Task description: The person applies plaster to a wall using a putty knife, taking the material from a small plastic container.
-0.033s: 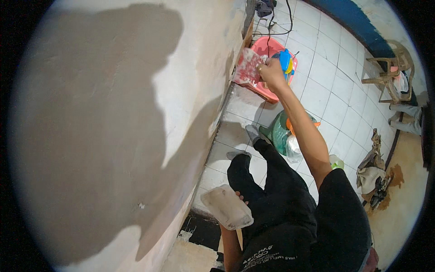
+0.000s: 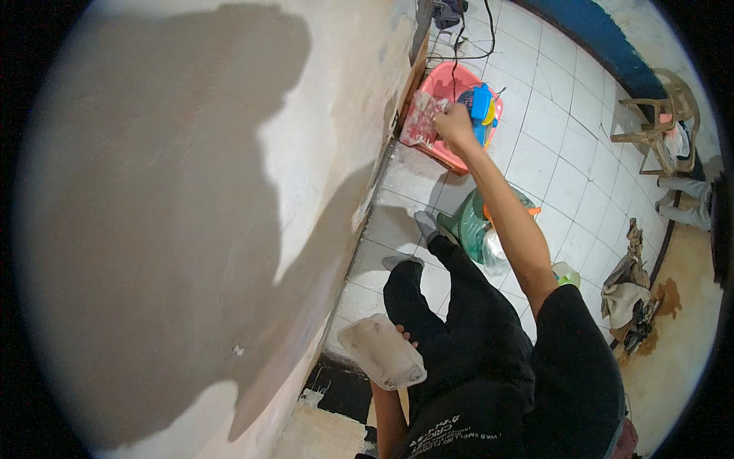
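My right hand (image 2: 456, 126) reaches out at the end of a stretched arm, its fingers closed around a flat reddish scraper blade (image 2: 422, 121) smeared with white paste. The blade sits close to the plastered wall (image 2: 336, 115), and from here I cannot tell whether it touches. Under that hand, on the floor, is a pink basin (image 2: 443, 74) with blue and yellow things in it. Low and close to my body, my left hand (image 2: 406, 334) holds a whitish plastic tub (image 2: 382, 352); its fingertips show at the tub's edge.
A green tub (image 2: 472, 229) with an orange item and a plastic bag stands by my feet on white tiles. To the right are a worn plastic chair (image 2: 650, 122), another person's legs (image 2: 684, 203) and a heap of rags (image 2: 627, 294). A black cable (image 2: 489, 42) trails behind the basin.
The scraper and my right hand have shifted slightly, the blade drawing a little away from the wall side. My left hand and the tub stay almost where they were.
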`<move>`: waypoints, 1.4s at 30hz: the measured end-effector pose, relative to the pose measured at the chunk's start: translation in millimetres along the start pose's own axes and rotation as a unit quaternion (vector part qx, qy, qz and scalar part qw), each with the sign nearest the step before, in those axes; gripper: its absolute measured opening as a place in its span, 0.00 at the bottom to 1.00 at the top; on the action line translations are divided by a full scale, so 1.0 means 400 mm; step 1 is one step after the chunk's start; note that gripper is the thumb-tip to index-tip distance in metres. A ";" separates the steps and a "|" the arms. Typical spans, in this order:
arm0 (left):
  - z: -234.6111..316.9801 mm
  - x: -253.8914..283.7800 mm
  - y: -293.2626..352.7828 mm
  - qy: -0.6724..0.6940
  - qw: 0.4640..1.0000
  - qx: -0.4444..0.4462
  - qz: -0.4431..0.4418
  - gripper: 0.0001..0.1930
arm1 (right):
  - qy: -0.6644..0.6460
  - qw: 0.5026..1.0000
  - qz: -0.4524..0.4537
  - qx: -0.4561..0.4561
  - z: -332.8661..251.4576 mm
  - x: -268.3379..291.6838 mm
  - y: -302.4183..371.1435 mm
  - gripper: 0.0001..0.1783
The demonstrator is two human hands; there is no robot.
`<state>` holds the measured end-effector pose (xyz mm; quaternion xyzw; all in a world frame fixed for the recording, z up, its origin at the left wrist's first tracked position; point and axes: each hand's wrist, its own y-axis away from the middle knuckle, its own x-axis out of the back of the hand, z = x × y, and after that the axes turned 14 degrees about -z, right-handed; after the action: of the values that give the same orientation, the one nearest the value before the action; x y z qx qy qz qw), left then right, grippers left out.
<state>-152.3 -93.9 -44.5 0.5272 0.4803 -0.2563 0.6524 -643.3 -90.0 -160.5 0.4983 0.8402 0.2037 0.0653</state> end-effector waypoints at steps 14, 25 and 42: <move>-0.005 0.040 0.030 0.030 0.999 -0.011 0.032 0.36 | -0.120 0.981 -0.144 0.048 -0.211 -0.026 -0.041 0.06; 0.010 -0.024 -0.032 0.016 0.998 0.019 -0.051 0.38 | 0.030 0.999 -0.030 0.019 -0.142 -0.078 -0.250 0.10; -0.032 -0.176 -0.261 0.017 0.980 0.117 -0.159 0.44 | -0.049 0.987 -0.148 0.040 -0.408 0.097 0.559 0.12</move>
<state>-273.2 -126.7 -27.3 0.5211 0.5356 -0.4021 0.5290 -532.4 -7.6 82.3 0.3799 0.9079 0.1336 0.1164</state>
